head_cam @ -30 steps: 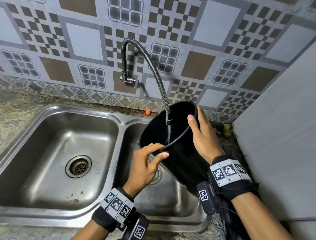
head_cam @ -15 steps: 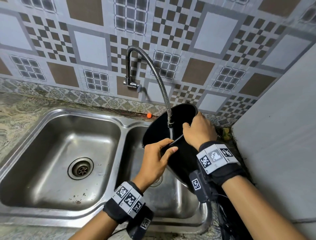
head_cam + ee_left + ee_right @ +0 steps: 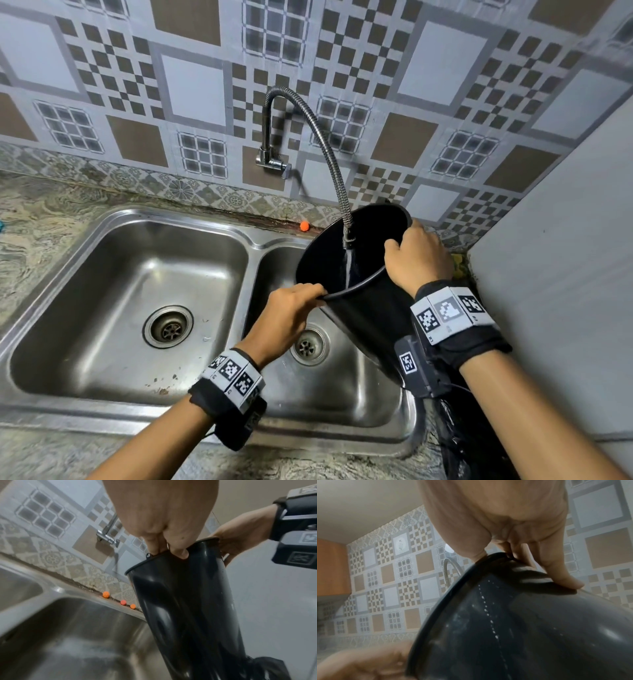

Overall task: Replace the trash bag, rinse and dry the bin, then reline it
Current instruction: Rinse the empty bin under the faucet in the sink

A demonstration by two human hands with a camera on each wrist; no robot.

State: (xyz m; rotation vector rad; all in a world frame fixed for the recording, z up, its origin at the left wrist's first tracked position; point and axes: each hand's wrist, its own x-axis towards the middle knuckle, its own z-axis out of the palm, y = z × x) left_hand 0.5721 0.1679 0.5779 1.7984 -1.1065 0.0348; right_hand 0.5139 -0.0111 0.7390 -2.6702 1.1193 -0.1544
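Observation:
A black plastic bin [image 3: 370, 322] [image 3: 185, 615] [image 3: 522, 628] hangs tilted over the right sink basin [image 3: 342, 394], its mouth facing the tap. Water runs from the flexible steel faucet [image 3: 329, 164] down into the bin. My left hand [image 3: 291, 315] [image 3: 164, 520] pinches the near rim, fingers curled over the edge. At the far right side of the rim my right hand [image 3: 418, 260] [image 3: 513, 540] grips the bin, thumb inside and fingers down the outer wall. Droplets run down the bin's outside in the right wrist view.
The left sink basin [image 3: 85, 325] holds only a drain [image 3: 168, 327]. Small orange balls [image 3: 106, 594] lie on the ledge behind the sink. A grey wall panel [image 3: 565, 274] stands close on the right. A black bag [image 3: 466, 445] lies at the counter's lower right.
My right hand shifted from flat along the bin's side to gripping over the rim. The left hand slid along the near rim, and the bin stayed under the running water.

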